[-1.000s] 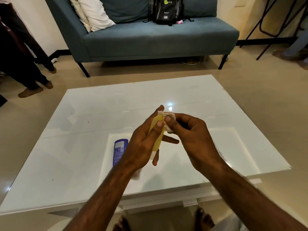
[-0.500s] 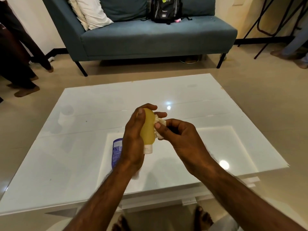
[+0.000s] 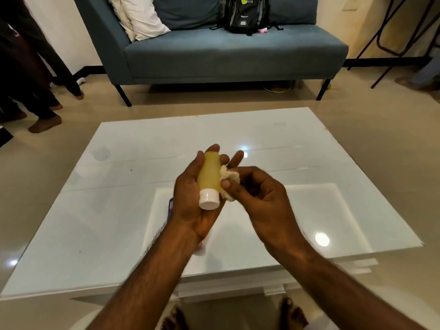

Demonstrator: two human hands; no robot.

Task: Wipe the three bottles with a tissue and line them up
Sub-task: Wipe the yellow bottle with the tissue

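My left hand (image 3: 190, 201) holds a yellow bottle (image 3: 209, 172) with a white cap (image 3: 209, 198), cap end toward me, above the white glass table (image 3: 119, 210). My right hand (image 3: 259, 198) pinches a crumpled white tissue (image 3: 228, 179) against the bottle's right side. A blue bottle (image 3: 171, 206) lies on the table behind my left wrist, mostly hidden. A small pale pinkish thing (image 3: 200, 248) shows under my left forearm, too hidden to identify.
A blue sofa (image 3: 226, 55) with white cushions and a black backpack (image 3: 245, 15) stands beyond the table. A person's legs (image 3: 35, 91) are at the far left. Black chair legs (image 3: 392, 32) stand at the far right. My bare feet show below the table edge.
My left hand has turned the yellow bottle so its cap now faces me. The tissue in my right hand has slid down along the bottle's right side.
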